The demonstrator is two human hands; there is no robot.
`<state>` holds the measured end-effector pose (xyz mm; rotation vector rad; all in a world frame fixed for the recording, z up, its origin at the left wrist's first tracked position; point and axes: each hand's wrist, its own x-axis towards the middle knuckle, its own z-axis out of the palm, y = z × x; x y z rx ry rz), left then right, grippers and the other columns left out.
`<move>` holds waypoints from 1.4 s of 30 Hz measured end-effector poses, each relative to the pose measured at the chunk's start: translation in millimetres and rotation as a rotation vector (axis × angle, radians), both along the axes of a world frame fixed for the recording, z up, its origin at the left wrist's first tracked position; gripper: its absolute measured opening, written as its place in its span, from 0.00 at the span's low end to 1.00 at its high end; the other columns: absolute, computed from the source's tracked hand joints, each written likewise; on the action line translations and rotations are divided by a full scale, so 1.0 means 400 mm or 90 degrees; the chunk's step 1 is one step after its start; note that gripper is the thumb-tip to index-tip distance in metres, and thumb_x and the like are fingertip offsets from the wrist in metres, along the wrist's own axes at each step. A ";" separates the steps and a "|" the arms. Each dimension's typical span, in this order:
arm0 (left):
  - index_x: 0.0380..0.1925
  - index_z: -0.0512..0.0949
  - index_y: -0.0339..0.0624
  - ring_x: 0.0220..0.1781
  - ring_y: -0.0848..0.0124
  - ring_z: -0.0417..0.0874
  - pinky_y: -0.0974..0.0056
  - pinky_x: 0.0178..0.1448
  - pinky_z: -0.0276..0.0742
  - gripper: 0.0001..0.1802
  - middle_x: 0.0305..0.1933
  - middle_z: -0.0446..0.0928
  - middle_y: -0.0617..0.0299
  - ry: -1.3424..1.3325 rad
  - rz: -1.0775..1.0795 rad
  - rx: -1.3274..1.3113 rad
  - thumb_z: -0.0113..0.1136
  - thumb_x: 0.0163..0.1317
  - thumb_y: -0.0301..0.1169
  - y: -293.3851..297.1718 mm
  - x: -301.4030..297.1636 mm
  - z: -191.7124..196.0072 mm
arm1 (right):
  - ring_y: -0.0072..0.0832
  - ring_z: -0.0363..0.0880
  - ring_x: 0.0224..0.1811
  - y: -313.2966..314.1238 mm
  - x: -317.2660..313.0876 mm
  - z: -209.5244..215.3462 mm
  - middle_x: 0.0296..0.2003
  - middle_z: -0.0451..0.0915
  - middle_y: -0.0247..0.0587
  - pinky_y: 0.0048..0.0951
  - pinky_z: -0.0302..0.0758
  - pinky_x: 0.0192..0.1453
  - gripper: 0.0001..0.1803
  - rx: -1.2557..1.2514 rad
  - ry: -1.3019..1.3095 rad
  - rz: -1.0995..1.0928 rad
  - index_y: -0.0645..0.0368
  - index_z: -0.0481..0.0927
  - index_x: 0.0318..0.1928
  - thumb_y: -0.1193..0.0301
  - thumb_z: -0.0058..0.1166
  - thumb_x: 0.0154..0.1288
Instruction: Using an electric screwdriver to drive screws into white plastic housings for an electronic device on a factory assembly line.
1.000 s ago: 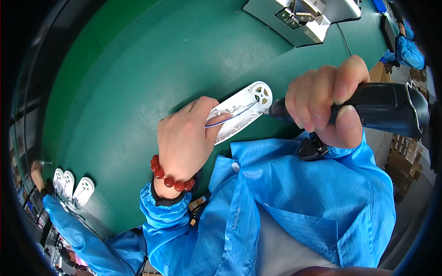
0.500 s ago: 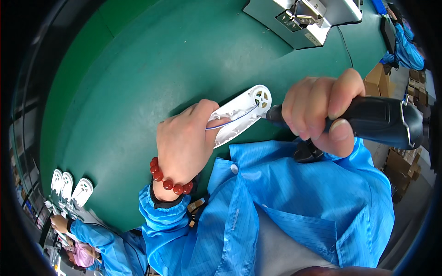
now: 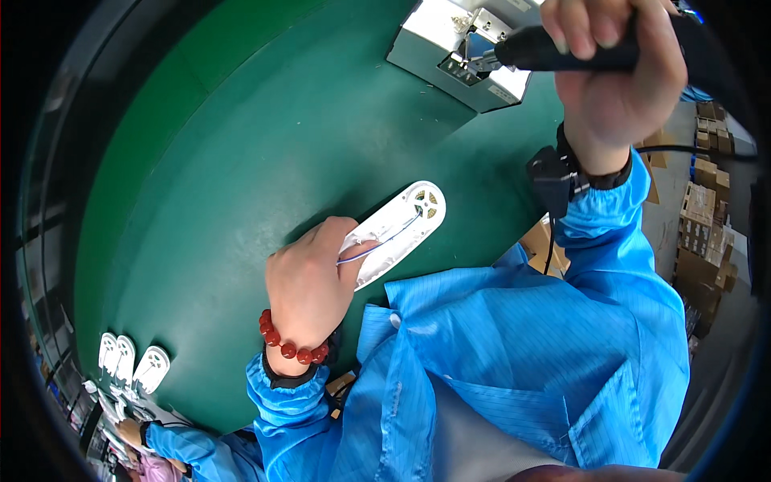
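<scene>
My left hand (image 3: 312,269) is closed on a long white plastic housing (image 3: 401,239) that lies on the green table. A thin blue-violet wire (image 3: 384,243) runs along the inside of the housing to a round spoked end with a coil-like part behind it. Up at the far right, my right hand (image 3: 614,76) grips a black electric screwdriver (image 3: 554,48). Its tip reaches into the opening of a metal box, a screw feeder (image 3: 474,64) by its look. A black strap with a small box (image 3: 554,178) is on my right wrist.
Several similar white housings (image 3: 152,369) lie at the table's left edge, near another person's hand and blue sleeve (image 3: 189,450). Cardboard boxes (image 3: 707,217) are stacked on the floor to the right. A black cable (image 3: 695,149) trails past my right wrist.
My right hand has lifted the electric screwdriver off the housing's round end and carried it up and away to the metal box. My left hand still holds the housing, shifted slightly in view.
</scene>
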<state>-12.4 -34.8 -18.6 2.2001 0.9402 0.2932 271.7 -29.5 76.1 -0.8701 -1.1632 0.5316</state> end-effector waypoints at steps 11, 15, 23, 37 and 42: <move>0.35 0.81 0.43 0.29 0.55 0.86 0.57 0.31 0.79 0.10 0.31 0.84 0.55 -0.005 0.008 0.001 0.70 0.60 0.35 0.000 -0.004 -0.007 | 0.22 0.68 0.18 0.034 0.003 -0.020 0.20 0.68 0.32 0.26 0.70 0.27 0.14 -0.016 -0.047 -0.060 0.54 0.66 0.31 0.64 0.49 0.75; 0.35 0.81 0.43 0.29 0.55 0.86 0.57 0.31 0.79 0.10 0.31 0.84 0.55 -0.003 0.006 -0.001 0.70 0.60 0.36 -0.002 -0.005 0.002 | 0.22 0.68 0.18 0.041 0.033 -0.043 0.20 0.68 0.33 0.26 0.70 0.27 0.14 0.024 -0.086 -0.047 0.54 0.65 0.31 0.64 0.49 0.75; 0.35 0.81 0.43 0.29 0.55 0.86 0.57 0.31 0.79 0.10 0.31 0.84 0.55 0.003 0.004 -0.003 0.70 0.60 0.36 0.000 -0.004 -0.003 | 0.23 0.67 0.16 0.041 0.023 -0.042 0.19 0.69 0.34 0.27 0.70 0.25 0.11 0.032 -0.056 -0.049 0.55 0.67 0.34 0.66 0.50 0.74; 0.35 0.81 0.43 0.30 0.54 0.86 0.56 0.31 0.79 0.10 0.31 0.84 0.55 0.004 0.005 -0.007 0.69 0.60 0.35 0.000 -0.001 0.002 | 0.25 0.65 0.15 0.039 -0.023 -0.035 0.18 0.68 0.37 0.29 0.68 0.23 0.09 0.043 -0.090 -0.064 0.59 0.67 0.44 0.69 0.50 0.74; 0.35 0.81 0.43 0.30 0.54 0.85 0.56 0.31 0.78 0.10 0.31 0.84 0.55 -0.001 0.011 -0.003 0.69 0.61 0.35 -0.001 -0.005 0.005 | 0.25 0.65 0.16 0.043 -0.021 -0.019 0.19 0.68 0.36 0.28 0.68 0.24 0.07 -0.040 0.009 -0.096 0.57 0.67 0.44 0.69 0.50 0.74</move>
